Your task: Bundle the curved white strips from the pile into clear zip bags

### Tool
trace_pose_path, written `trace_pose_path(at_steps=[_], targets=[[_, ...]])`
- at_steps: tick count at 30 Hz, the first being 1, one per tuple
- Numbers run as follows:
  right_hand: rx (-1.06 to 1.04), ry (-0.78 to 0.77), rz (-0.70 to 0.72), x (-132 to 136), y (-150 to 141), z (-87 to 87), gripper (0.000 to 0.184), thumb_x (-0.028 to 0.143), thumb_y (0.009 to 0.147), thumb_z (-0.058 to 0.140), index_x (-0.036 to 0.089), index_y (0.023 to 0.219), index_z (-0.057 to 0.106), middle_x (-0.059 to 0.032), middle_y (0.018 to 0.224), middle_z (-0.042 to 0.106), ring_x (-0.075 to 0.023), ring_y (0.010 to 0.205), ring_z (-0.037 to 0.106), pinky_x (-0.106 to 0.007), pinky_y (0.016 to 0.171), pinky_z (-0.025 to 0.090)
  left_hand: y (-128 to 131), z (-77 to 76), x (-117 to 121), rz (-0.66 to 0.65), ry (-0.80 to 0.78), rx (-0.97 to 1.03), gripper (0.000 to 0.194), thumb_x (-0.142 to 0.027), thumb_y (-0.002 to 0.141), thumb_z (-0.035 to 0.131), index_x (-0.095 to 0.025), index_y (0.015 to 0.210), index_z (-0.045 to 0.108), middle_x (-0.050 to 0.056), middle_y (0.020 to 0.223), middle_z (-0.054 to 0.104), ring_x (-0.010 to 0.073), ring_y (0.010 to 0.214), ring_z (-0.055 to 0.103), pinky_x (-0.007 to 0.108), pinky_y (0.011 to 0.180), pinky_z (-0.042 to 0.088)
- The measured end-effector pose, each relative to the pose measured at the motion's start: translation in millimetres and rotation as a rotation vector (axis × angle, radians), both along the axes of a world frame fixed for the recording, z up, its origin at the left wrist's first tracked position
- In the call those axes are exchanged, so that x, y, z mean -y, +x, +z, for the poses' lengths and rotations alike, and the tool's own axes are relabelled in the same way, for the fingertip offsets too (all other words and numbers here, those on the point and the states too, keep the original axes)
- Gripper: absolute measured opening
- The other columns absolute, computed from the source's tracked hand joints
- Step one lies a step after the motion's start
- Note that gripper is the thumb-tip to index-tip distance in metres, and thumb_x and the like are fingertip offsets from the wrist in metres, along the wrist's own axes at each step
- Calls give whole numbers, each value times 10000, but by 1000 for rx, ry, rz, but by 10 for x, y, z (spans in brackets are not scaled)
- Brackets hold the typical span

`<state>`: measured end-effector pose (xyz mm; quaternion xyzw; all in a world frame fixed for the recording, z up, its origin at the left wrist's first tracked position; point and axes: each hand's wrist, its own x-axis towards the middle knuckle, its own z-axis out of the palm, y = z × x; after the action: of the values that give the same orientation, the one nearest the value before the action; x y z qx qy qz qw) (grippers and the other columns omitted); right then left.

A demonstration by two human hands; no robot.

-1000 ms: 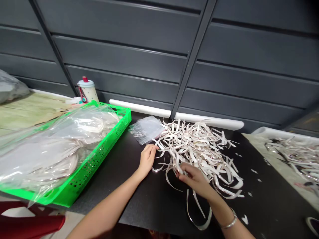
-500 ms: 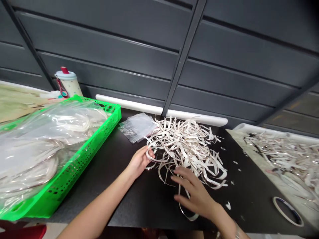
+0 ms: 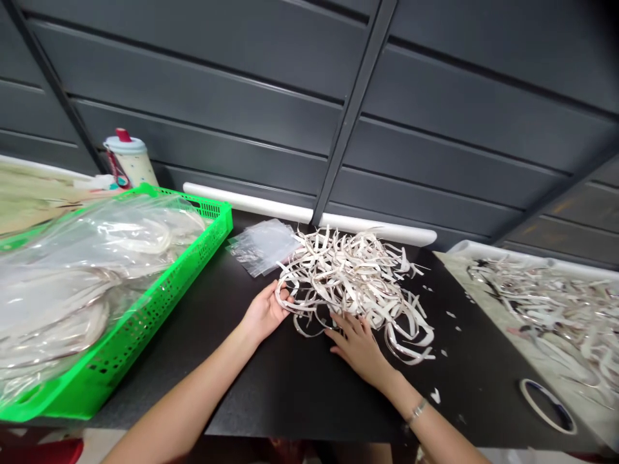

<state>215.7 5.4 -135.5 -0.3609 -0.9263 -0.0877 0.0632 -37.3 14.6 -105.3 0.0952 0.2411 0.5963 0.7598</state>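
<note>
So far, bagged strips [image 3: 138, 235] lie in the green basket [image 3: 162, 298] at frame left; a loose pile [image 3: 355, 274] at centre is still unbagged. Our left hand [image 3: 264, 314] grips a curved strip [image 3: 279, 295]; our right hand [image 3: 362, 347] rests, fingers spread, at the pile's near edge.

Near edge of black tabletop [image 3: 280, 393] lies open; green crate [image 3: 155, 306] blocks left, strip pile [image 3: 358, 277] ahead

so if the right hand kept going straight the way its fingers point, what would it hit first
Most likely the near edge of the pile of pale strips, just ahead of the right hand; its fingertips may already touch it, but depth is hard to judge here.
</note>
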Motion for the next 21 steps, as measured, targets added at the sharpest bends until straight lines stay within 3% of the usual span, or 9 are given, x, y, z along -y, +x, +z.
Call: trace_pose_path(at_steps=[4,8,14,18,21], targets=[[-75,-23,29,-188,-159,45,241,293,849,600,237,1084,601,-87,1280,522,-302,1211,397,-493,985,270,-37,5,2,12,28,-21,302,-313,900,397,-130,759,593,-13,531,495,113,543,555,224,567,470],[-296,-11,43,-81,-275,106,126,316,855,565,214,860,638,-64,1117,593,-272,1139,439,-471,987,207,5,17,31,-7,72,-79,249,-271,878,432,-113,818,615,-14,533,479,118,554,549,234,584,470],[-647,3,12,13,-437,340,145,283,872,512,205,819,622,-38,835,634,-204,856,522,-368,796,308,174,25,113,8,215,-230,177,-285,797,617,-153,699,552,-23,568,507,110,595,552,230,635,448],[-873,-227,-35,-103,-554,474,198,361,857,511,185,815,593,-37,772,621,-183,740,535,-340,720,373,264,39,205,16,324,-375,218,-325,729,709,-134,754,605,1,617,586,117,630,548,229,671,422],[-1079,-489,-28,-122,-629,439,260,424,848,510,183,774,572,-14,673,599,-153,621,526,-295,626,418,296,59,272,6,414,-579,250,-367,739,693,-136,812,634,21,685,633,136,676,564,248,705,420]])
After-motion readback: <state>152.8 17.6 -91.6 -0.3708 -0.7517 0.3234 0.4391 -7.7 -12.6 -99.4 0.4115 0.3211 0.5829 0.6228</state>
